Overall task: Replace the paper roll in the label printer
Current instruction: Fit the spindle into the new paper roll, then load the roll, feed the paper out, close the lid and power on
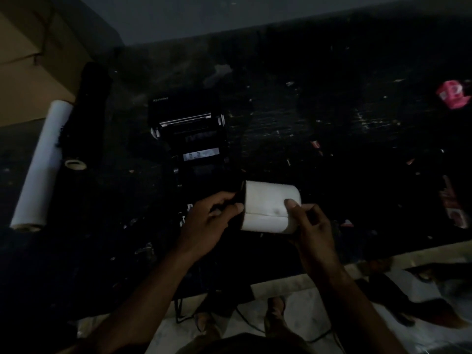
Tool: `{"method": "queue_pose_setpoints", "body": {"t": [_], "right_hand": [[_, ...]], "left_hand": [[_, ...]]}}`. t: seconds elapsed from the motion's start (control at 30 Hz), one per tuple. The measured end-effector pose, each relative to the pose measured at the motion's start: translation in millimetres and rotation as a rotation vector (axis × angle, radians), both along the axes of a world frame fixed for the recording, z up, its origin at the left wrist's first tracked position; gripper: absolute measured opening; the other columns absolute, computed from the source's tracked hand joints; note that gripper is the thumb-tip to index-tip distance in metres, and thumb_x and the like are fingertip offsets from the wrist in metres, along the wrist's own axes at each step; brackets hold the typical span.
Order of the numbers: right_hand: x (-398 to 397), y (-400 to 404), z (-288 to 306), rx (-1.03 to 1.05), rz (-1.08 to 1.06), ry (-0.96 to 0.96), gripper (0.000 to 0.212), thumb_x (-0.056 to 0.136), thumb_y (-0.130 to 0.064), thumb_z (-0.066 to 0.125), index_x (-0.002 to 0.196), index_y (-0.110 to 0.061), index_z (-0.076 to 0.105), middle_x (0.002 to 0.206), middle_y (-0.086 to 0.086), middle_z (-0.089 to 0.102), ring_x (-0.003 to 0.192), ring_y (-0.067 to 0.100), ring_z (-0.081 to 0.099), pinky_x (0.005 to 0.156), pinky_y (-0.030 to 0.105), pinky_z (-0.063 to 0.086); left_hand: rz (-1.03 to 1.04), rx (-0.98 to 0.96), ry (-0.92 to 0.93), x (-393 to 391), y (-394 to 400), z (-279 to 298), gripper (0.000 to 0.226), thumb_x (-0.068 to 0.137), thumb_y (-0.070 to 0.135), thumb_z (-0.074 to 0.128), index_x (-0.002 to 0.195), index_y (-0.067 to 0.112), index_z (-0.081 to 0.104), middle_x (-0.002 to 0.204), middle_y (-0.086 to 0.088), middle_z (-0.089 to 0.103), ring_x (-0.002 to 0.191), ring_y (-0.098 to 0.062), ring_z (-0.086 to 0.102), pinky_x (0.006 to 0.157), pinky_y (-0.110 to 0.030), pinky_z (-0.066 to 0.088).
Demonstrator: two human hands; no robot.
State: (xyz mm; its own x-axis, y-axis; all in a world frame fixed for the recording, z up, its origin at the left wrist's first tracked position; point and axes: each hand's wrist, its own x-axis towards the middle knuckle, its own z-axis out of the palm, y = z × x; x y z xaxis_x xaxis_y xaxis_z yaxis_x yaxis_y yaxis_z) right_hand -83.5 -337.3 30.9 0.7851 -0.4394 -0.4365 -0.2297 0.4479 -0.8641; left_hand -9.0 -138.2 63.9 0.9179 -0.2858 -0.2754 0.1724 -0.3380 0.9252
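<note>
In the dim light I hold a white paper roll (268,204) just above the dark table, in front of the black label printer (190,134). My right hand (310,226) grips the roll's right end, thumb on top. At the roll's left end my left hand (212,222) pinches a dark part, with the fingers closed on it. The printer's lid stands open toward the back, showing its metal bar and a pale strip inside.
A long white roll (42,164) lies at the table's left edge beside a long black roll (86,116) and a small ring-shaped core (75,164). A pink packet (453,94) sits far right. Small scraps litter the table (332,111). The table's front edge runs below my forearms.
</note>
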Motion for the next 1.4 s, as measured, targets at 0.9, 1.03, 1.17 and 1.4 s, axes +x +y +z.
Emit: {"method": "queue_pose_setpoints", "body": {"t": [0.9,1.03,1.17,1.4], "right_hand": [[135,90,-28,-0.791,0.368,-0.051,0.043,0.089,-0.035,0.074,0.127,-0.016,0.068,0.126,0.009,0.062,0.122,0.020,0.059,0.104,0.031,0.049],[150,95,-36,-0.781,0.397,-0.015,0.043,0.090,-0.031,0.074,0.128,-0.012,0.068,0.129,0.011,0.063,0.123,0.024,0.059,0.105,0.035,0.050],[152,96,-43,-0.810,0.395,0.030,0.043,0.089,-0.033,0.075,0.127,-0.014,0.069,0.127,0.011,0.062,0.119,0.017,0.058,0.098,0.023,0.044],[158,95,-43,-0.849,0.432,0.009,0.039,0.091,-0.032,0.074,0.124,-0.012,0.070,0.126,0.011,0.064,0.117,0.015,0.057,0.098,0.029,0.049]], "left_hand": [[0.397,0.133,-0.175,76,73,-59,0.046,0.092,0.028,0.074,0.136,0.020,0.065,0.132,-0.007,0.055,0.116,-0.015,0.063,0.098,-0.013,0.048],[0.405,0.163,-0.172,89,71,-72,0.044,0.094,0.018,0.072,0.136,0.009,0.064,0.131,-0.014,0.054,0.115,-0.020,0.060,0.077,0.007,0.039],[0.386,0.209,-0.165,93,73,-81,0.046,0.093,0.021,0.073,0.137,0.011,0.064,0.131,-0.014,0.056,0.117,-0.023,0.062,0.092,-0.008,0.046],[0.374,0.205,-0.198,93,74,-86,0.045,0.094,0.023,0.072,0.137,0.015,0.065,0.131,-0.012,0.052,0.104,-0.005,0.057,0.076,0.009,0.038]]}}
